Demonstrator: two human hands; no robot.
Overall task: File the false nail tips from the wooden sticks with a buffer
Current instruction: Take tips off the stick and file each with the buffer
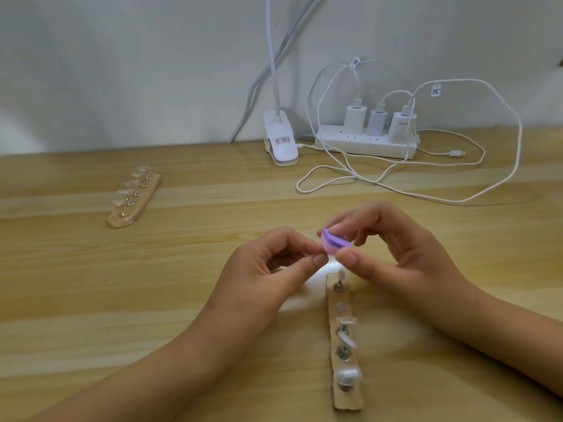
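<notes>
— Where is the buffer sitting right now?

— The right hand [393,254] is holding it up above the worktop [182,300]. Its grip is pinching the buffer [335,242], a small purple and pink block, with the thumb underneath and the forefinger on top.

— And what is the left hand doing?

— The left hand [268,269] is facing it from the other side. Its grip is pressing thumb and forefinger together right at the buffer's edge, touching it. I cannot tell whether anything is lying between those fingertips, because that spot is too small and blurred.

— Where are the sticks lying?

— The near wooden stick [345,348] is lying flat on the worktop just below both hands, pointing away from the person. Clear nail tips [347,377] are standing on metal pins along it, and one spot is showing only a pale round disc [341,306]. The far wooden stick [134,202] is resting well apart at the left, carrying its own row of clear tips on pins.

— What is sitting at the back?

— A white power strip [365,144] is lying at the worktop's far edge with three chargers [377,118] plugged in. White cables [457,197] are looping in front of it, and a white clip lamp [280,141] is standing just to its left.
</notes>
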